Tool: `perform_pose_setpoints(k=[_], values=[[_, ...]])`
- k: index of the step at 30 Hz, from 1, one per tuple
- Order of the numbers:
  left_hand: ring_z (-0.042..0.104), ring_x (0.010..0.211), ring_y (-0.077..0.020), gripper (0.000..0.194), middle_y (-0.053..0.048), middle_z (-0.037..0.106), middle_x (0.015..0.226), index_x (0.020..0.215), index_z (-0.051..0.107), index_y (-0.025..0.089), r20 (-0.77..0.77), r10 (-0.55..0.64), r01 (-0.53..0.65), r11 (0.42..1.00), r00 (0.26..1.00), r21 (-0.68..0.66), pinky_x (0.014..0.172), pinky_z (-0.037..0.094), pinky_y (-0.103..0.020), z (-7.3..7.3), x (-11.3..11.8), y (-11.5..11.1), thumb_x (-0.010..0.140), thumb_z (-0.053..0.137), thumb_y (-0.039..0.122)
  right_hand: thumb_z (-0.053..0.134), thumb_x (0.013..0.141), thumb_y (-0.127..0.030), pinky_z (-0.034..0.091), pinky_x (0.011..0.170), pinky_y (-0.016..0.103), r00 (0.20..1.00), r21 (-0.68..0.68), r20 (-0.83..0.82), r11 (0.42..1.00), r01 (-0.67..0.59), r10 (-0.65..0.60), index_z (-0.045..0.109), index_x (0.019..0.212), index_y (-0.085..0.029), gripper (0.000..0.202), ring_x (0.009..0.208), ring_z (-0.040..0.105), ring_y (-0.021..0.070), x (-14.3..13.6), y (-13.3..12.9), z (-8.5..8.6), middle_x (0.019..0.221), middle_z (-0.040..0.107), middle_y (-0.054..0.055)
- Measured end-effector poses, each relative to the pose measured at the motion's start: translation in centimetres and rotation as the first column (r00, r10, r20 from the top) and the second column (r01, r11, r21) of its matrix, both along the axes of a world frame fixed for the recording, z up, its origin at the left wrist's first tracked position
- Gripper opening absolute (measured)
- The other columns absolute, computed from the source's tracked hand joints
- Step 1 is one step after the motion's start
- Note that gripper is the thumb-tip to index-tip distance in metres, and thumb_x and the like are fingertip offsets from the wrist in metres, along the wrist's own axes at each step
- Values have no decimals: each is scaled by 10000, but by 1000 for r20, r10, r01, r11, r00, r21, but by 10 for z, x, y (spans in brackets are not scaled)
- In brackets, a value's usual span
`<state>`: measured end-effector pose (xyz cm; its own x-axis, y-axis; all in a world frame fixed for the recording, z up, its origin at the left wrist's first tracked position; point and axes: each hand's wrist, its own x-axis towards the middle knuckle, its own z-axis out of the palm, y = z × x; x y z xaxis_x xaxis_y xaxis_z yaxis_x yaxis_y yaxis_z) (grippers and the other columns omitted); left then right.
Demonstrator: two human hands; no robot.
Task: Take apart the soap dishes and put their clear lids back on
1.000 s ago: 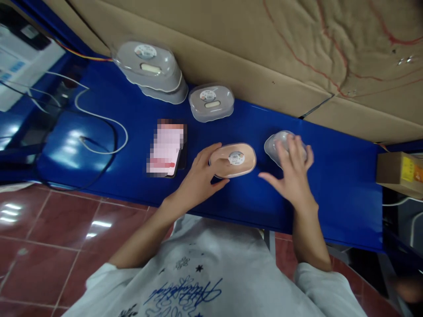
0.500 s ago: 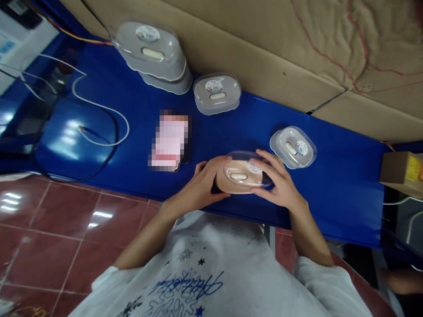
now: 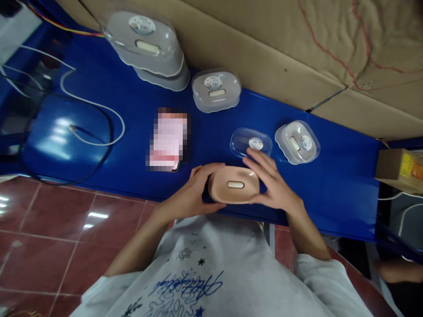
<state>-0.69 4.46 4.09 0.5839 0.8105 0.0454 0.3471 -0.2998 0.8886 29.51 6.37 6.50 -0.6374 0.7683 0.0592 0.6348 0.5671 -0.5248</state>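
Observation:
A peach oval plastic soap box (image 3: 228, 194) sits uncovered at the table's front edge, a cream oval piece in its middle. My left hand (image 3: 198, 187) grips its left end between thumb and fingers. My right hand (image 3: 272, 185) is at the right end, thumb touching or very near the side, fingers apart and stretched out over the far right rim. Just behind, a clear lid (image 3: 243, 138) with a round label lies on the table, partly behind my right fingertips. Right of it stands a grey lidded soap box (image 3: 291, 132).
Another grey lidded box (image 3: 216, 103) and a stack of grey boxes (image 3: 158, 66) stand along the cardboard (image 3: 251, 53) behind the blue table (image 3: 343, 185). A pixelated phone (image 3: 170, 141) lies left of my hands. Cables (image 3: 119, 114) loop at far left; a small carton (image 3: 393, 165) is far right.
The clear lid has come off the peach soap box and now lies behind it. My right hand has let go of the lid; my left hand still holds the box. The view has shifted slightly.

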Motion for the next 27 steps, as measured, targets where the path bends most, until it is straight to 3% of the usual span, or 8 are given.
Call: perform_pose_setpoints(k=[2,6,12,15,18,22,27], values=[[509,1519,-390,1093,-156,467,1665,1677,215,391,63,48,-45,998,997,-51,1228,451,-635,0,0,1,831,907,408,682,948,-724,420,1278,610,994,-31,-39,994,-100,99,197,1743,-305,1021,1614,399,363,-6,-8,6,1758,382,140],[482,1548,-382,1082,-150,436,1673,1671,227,404,121,91,-78,991,989,-109,1261,431,-630,-8,1,-1,834,912,406,743,991,-514,456,1262,584,995,22,-52,996,-82,83,468,1634,-292,733,1585,443,329,-14,-15,3,1694,489,131],[471,1567,-357,1037,-137,415,1696,1658,242,427,214,109,-58,972,971,-229,1265,446,-598,-9,7,-9,851,888,354,671,1041,-488,502,1217,602,972,-49,-231,997,-65,52,515,1598,-303,607,1541,514,306,-4,-11,-5,1663,533,120],[490,1555,-358,1008,-151,424,1699,1670,228,410,98,77,-56,979,992,-198,1251,463,-601,-2,6,-13,882,846,289,685,1030,-502,495,1213,606,976,-47,-216,998,-34,23,552,1569,-313,587,1536,516,310,-1,-9,-4,1676,517,118],[493,1545,-386,1030,-162,465,1680,1689,200,398,-43,73,-76,995,996,-71,1234,459,-637,4,-5,-19,888,836,275,683,1032,-481,483,1225,592,982,-33,-187,999,-8,2,553,1563,-328,567,1537,517,295,0,-7,-2,1651,552,89],[417,1589,-423,1007,-150,526,1655,1699,207,383,-245,22,-16,1000,969,26,1256,359,-703,10,-25,-26,905,814,260,706,1011,-473,444,1244,611,993,14,-49,994,106,-105,569,1545,-358,563,1551,489,321,2,-5,-6,1661,545,54],[220,1688,-387,908,-145,334,1787,1698,205,374,-308,-77,88,996,948,24,1319,169,-726,12,-25,-29,973,721,192,667,1031,-480,284,1300,677,971,139,126,973,184,-201,546,1558,-354,555,1618,384,364,-2,-4,-13,1735,438,67]])
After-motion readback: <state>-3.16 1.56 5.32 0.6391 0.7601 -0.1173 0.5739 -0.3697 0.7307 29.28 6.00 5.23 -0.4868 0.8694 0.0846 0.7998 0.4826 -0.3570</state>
